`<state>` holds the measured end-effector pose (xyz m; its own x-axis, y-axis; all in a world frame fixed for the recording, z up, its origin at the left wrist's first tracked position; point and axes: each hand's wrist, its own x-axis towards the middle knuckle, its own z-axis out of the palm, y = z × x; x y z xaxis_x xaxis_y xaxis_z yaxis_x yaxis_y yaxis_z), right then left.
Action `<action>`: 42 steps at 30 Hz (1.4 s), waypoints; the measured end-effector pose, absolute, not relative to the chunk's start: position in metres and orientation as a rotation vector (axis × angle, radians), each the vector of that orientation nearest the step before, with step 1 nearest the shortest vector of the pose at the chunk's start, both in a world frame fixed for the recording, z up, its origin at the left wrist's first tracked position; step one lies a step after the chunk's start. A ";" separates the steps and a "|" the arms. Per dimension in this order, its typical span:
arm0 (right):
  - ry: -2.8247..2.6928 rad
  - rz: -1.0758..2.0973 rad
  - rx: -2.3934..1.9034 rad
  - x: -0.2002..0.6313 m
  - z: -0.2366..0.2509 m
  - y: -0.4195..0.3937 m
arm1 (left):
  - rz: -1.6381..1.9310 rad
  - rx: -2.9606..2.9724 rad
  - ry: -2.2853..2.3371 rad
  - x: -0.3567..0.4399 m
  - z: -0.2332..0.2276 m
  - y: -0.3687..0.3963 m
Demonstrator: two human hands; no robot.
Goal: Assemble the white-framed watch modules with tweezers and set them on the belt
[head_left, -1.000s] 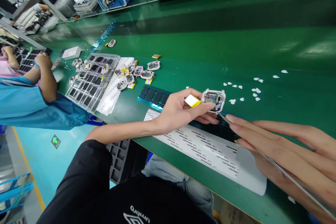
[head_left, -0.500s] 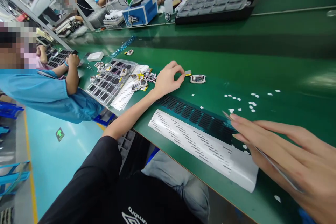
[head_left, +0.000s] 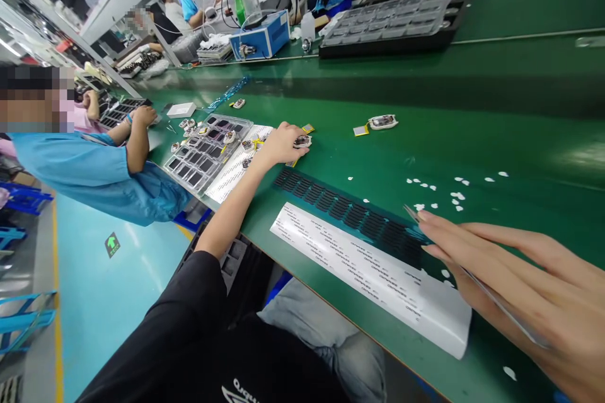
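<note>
My left hand is over a cluster of small parts, its fingers closed around a white-framed electronic module. Part of the cluster is hidden under the hand. A yellow-edged flat battery shows just beyond the fingers. Farther right, a second white-framed module lies alone with its own battery beside it. In the right foreground, my right hand grips metal tweezers, their tips above the bench. Near those tips are a dark strip of black stickers and a white printed sheet.
Scattered white bits dot the green bench. Left of my hand stands a clear compartment tray, with a co-worker's arm beyond. A blue box and a stacked black tray stand at the back.
My left hand has let go of the battery by the lone module and moved left to the cluster. That module and battery now lie farther back. My right hand keeps the tweezers almost still.
</note>
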<state>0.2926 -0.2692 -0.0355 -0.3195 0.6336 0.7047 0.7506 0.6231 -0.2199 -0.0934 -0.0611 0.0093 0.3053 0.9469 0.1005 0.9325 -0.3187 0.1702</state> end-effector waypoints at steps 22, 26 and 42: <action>-2.193 -0.700 -0.626 0.255 0.041 -0.225 | 1.064 1.291 0.830 -0.037 0.025 -0.102; -2.130 -0.644 -0.714 0.254 0.030 -0.228 | 0.858 1.280 0.737 -0.011 0.024 -0.137; -2.196 -0.290 -1.075 0.232 0.014 -0.248 | 0.510 1.866 0.721 0.016 0.023 -0.196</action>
<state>0.2321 -0.2478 0.0136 -0.4390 0.6182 0.6520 0.7664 0.6364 -0.0873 0.0164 -0.1960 0.0228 0.7304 0.6827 0.0213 0.2477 -0.2939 0.9232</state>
